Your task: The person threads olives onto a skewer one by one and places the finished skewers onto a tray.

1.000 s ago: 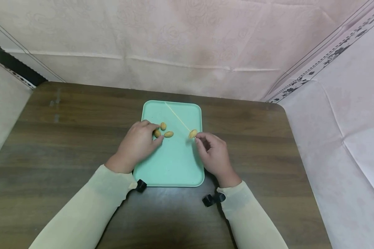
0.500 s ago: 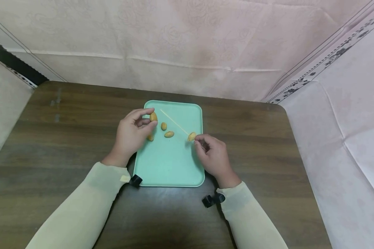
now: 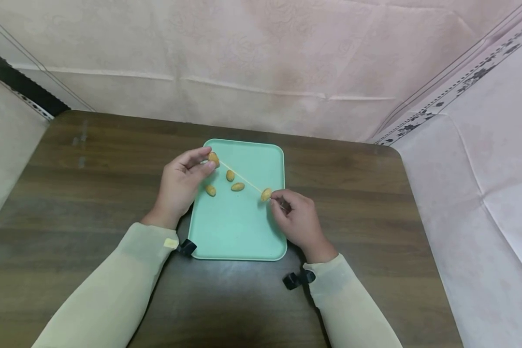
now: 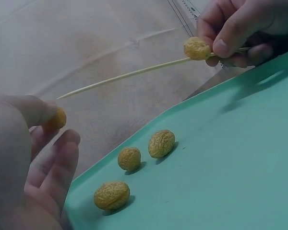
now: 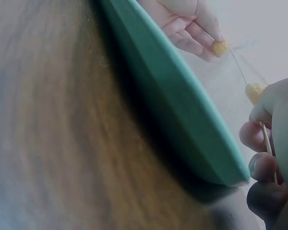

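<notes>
Over the tray's right side, my right hand [image 3: 297, 217] grips a thin bamboo skewer [image 4: 120, 76]. One wrinkled yellow-brown dried fruit [image 4: 198, 48] is threaded on it, right at my right fingertips. The skewer's pointed end reaches left toward my left hand [image 3: 180, 186]. Between thumb and fingers, that hand pinches another wrinkled fruit [image 3: 213, 159] above the tray's far left corner. In the left wrist view, the skewer's tip is close to this fruit [image 4: 57, 119]. Three more fruits lie on the tray: one near the left rim [image 3: 210, 190], the others [image 3: 230, 175] nearer the middle.
The shallow mint-green tray [image 3: 239, 237] lies on a dark wood-grain table [image 3: 356, 193]. Pale patterned cloth [image 3: 261, 53] hangs behind the table's far edge and on both sides. A black wrist camera [image 3: 292, 280] sits at the right cuff.
My left hand has picked up a fruit from the group and raised it to the far left, meeting the skewer's tip. The skewer's tip has swung slightly left and nearer; my right hand has hardly moved.
</notes>
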`<state>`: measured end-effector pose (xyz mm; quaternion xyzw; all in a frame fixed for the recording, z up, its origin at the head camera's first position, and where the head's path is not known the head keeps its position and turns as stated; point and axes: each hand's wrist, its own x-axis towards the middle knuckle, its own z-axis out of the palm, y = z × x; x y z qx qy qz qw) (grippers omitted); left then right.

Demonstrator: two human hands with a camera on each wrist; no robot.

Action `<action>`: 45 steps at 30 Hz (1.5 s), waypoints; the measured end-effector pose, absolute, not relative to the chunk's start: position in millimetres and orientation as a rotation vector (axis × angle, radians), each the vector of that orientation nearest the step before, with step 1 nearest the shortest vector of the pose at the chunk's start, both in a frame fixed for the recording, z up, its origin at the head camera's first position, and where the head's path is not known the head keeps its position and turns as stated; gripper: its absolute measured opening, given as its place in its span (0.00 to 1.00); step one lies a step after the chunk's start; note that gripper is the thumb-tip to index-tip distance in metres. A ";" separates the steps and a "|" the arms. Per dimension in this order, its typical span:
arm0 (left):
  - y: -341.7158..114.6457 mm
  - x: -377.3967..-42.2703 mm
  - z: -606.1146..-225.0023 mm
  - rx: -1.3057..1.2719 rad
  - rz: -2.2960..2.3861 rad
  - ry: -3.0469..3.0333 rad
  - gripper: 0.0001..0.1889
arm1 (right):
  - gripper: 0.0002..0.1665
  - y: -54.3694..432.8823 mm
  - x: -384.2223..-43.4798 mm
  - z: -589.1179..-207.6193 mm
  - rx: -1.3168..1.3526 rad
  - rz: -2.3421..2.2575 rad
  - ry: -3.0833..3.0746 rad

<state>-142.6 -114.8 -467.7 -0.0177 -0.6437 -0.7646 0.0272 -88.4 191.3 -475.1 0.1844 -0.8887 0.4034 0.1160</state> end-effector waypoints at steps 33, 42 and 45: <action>-108.0 -141.5 -471.9 -0.008 -2.122 -2.012 0.18 | 0.06 190.2 -88.5 -473.0 0.573 1.105 -2.634; -108.3 -141.6 -473.0 -0.015 -2.096 -2.019 0.18 | 0.06 191.2 -88.3 -472.1 0.578 1.088 -2.639; -108.4 -141.3 -472.6 -0.027 -2.086 -2.023 0.18 | 0.07 191.2 -88.3 -471.6 0.576 1.087 -2.647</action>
